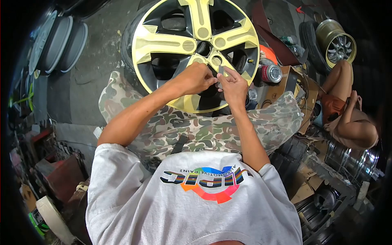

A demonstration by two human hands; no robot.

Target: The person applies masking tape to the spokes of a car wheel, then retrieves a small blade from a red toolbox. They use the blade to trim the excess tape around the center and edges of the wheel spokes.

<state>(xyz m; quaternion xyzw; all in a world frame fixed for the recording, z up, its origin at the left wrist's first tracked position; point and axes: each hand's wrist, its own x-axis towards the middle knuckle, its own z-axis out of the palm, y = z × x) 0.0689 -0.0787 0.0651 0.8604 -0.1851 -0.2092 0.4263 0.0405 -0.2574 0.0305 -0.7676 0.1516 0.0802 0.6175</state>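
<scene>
In front of me lies a wheel rim [163, 43] with black recesses, its spokes and edge covered in pale yellow masking tape [200, 16]. My left hand [198, 79] is closed over a lower spoke, fingertips pinched together; what they pinch, if anything, I cannot make out. Close beside it, my right hand [234, 89] holds a small flat grey blade-like piece [220, 75] between thumb and fingers, upright near the hub. The right index finger points toward the taped spoke at lower right. The two hands' fingertips nearly meet.
A can [271, 74] and cardboard box [279, 87] stand right of the rim. Further right sit a gold wheel [341, 47] and another person [347, 110], seated. Grey rims [73, 45] stand at left. Camouflage-covered legs [196, 132] flank the rim's near side.
</scene>
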